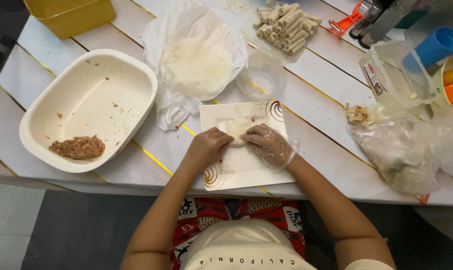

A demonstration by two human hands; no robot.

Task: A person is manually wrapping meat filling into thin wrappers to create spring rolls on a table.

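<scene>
Hands: left hand [206,146] bare, right hand [269,145] in a clear glove; both resting on a square white plate [246,167] at the near table edge.
Wrapper: pale roll [236,131] on the plate's far half, lying between the two hands and just beyond the fingertips; long axis hard to tell, since the hands cover its ends.
Fingers: left curled, knuckles up, fingertips pressing the wrapper's left side; right bent over its right side – pinching it, not lifting. Both equally near.
Bowl: large cream bowl [46,107] well to the left, with a small lump of minced filling [78,147] in its near corner.
Sheets: stack of round wrappers [196,65] on crumpled paper, beyond the plate.
Cup: small clear cup [262,76] just beyond the plate's far edge.
Rolls: pile of finished rolls [285,26] in a clear tray at the far side.
Right side: clear plastic bag [406,150], clear tub [394,75], blue cup [436,46], orange peeler [346,21].
Table: white planks [326,100] with yellow lines – yellow box [71,15] at the far left corner.
</scene>
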